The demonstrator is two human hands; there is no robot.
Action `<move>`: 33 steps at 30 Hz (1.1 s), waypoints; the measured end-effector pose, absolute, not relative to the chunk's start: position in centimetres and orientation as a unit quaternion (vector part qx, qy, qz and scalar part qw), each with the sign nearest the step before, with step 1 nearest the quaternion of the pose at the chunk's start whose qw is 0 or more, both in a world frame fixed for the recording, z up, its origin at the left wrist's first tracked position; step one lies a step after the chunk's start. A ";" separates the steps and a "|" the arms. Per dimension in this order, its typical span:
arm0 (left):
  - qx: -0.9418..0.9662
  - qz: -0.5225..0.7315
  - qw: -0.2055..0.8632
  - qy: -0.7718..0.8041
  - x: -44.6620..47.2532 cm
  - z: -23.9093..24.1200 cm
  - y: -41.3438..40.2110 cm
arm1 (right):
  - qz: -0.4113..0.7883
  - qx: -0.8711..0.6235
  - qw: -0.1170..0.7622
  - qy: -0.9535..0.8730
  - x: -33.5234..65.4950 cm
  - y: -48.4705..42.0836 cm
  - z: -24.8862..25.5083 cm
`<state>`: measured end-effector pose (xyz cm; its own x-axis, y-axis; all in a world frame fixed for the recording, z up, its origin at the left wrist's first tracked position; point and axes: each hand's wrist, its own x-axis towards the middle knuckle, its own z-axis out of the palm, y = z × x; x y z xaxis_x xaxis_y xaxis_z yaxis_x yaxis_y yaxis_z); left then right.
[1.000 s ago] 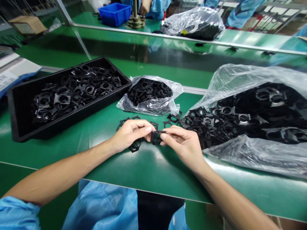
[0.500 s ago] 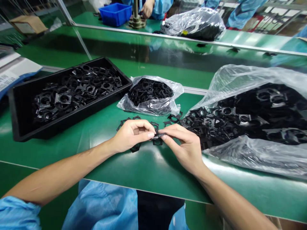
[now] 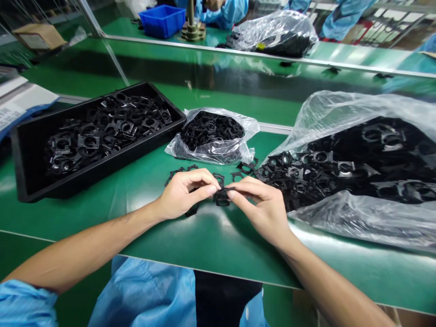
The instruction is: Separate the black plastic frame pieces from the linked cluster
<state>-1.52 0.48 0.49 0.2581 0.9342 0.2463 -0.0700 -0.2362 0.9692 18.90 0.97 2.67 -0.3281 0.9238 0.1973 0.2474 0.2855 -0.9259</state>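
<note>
On the near side of the small clear plastic bag (image 3: 251, 129), the left hand (image 3: 184, 194) and right hand (image 3: 261, 203) pinch a small black plastic part (image 3: 222, 197) between their fingers.

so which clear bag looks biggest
The large bag beside the right hand, black parts at its open mouth; the small bag by the black tray and the far bag look smaller.

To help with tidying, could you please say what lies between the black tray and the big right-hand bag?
The head view shows a smaller bag, loose black parts and, nearer, the left hand and right hand at a black part.
</note>
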 end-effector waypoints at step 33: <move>0.487 0.464 0.656 0.342 -1.6 0.5 0.9 | 0.593 -0.449 0.385 -0.546 18.4 0.9 3.4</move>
<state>-1.60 0.85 0.46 0.3355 0.9420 0.0027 -0.2752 0.0953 0.9566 18.44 0.94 3.38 -0.3001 0.9474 -0.1117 0.0329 -0.1067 -0.9937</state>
